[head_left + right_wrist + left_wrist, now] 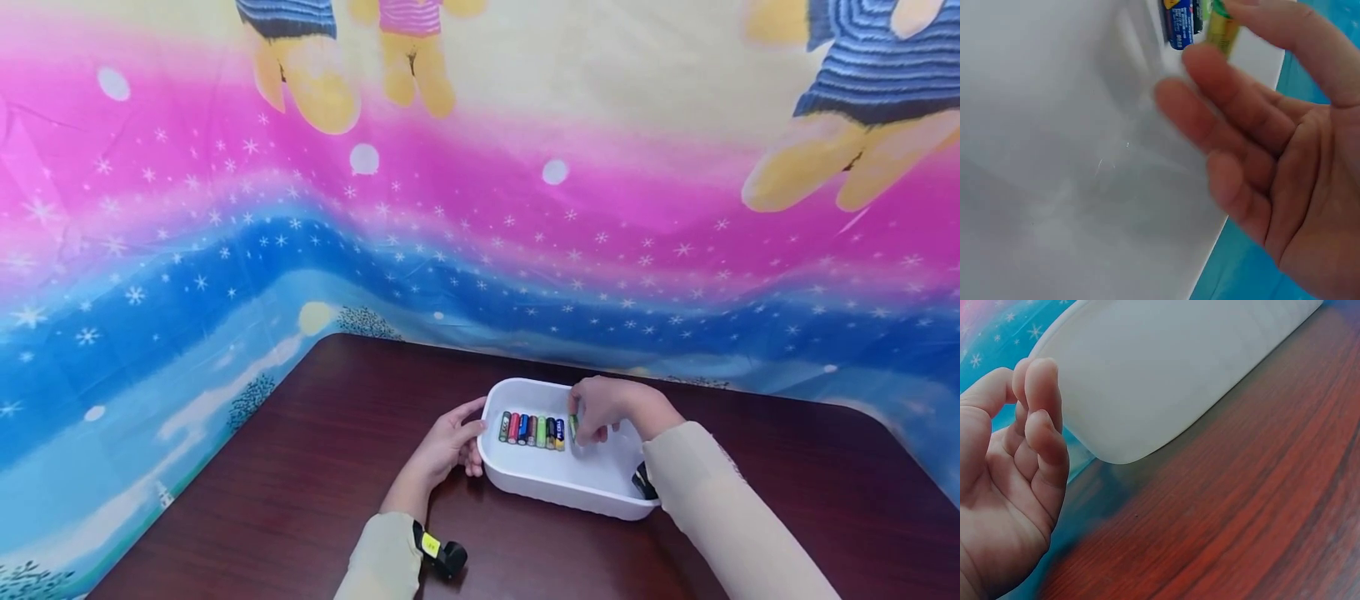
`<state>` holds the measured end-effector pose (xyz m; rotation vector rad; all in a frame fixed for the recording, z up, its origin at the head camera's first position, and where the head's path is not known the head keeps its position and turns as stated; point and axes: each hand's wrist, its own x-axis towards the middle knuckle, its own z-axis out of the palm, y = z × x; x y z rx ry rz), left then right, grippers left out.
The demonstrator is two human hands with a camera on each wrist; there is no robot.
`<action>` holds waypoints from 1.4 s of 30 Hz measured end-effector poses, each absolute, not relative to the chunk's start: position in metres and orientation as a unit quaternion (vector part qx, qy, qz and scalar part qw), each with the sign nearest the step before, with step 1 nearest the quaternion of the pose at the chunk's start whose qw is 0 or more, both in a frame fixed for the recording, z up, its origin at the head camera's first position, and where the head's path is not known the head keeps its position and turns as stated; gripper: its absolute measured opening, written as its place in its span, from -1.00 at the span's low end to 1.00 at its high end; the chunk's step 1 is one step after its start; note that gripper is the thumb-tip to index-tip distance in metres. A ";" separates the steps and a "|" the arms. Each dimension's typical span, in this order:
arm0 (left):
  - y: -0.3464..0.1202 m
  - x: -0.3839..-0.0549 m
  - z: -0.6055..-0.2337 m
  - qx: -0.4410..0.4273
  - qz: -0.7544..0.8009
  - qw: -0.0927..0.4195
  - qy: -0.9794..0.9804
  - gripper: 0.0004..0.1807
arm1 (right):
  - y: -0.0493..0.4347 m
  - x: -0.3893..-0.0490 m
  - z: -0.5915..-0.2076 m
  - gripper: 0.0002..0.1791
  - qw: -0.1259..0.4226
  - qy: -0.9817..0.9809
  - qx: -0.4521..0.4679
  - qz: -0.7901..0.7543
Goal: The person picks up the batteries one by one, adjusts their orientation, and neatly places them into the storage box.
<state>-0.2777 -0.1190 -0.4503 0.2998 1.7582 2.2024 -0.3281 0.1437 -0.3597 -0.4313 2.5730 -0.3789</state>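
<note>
A white plastic tray stands on the table, with its long side wall filling much of the left wrist view. My left hand grips the tray's left end, thumb at the rim and fingers against the outside. Inside the tray, a row of several batteries lies side by side in mixed colours. Just right of that row, my right hand pinches a green and yellow battery between thumb and index finger. The other fingers of that hand are loosely bent over the tray floor.
The dark red-brown wooden table extends around the tray. Behind it hangs a printed cloth with bears and snowflakes. A black wrist camera sits on the left wrist, and another shows at the right wrist by the tray's rim.
</note>
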 end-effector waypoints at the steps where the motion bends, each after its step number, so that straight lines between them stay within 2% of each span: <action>1: -0.119 -0.278 -0.450 0.105 0.767 0.154 0.614 -0.40 | 0.143 -0.327 -0.360 -0.60 0.251 0.946 -0.156 -0.131; 18: -0.107 -0.279 -0.450 0.115 0.764 0.164 0.613 -0.41 | 0.147 -0.317 -0.371 -0.56 0.213 0.958 -0.167 -0.090; 26: -0.110 -0.278 -0.453 0.107 0.753 0.173 0.626 -0.41 | 0.151 -0.313 -0.350 -0.57 0.212 0.957 -0.131 -0.148; 34: -0.119 -0.274 -0.453 0.111 0.750 0.174 0.628 -0.40 | 0.192 -0.304 -0.307 -0.56 0.145 0.940 -0.148 -0.270; 38: -0.126 -0.274 -0.451 0.110 0.730 0.172 0.652 -0.38 | 0.231 -0.293 -0.300 -0.52 0.083 0.942 -0.134 -0.296; 40: -0.136 -0.274 -0.444 0.097 0.704 0.151 0.688 -0.34 | 0.249 -0.288 -0.306 -0.45 0.045 0.947 -0.123 -0.293; 42: -0.149 -0.274 -0.432 0.071 0.670 0.106 0.731 -0.30 | 0.265 -0.284 -0.316 -0.31 0.006 0.955 -0.110 -0.276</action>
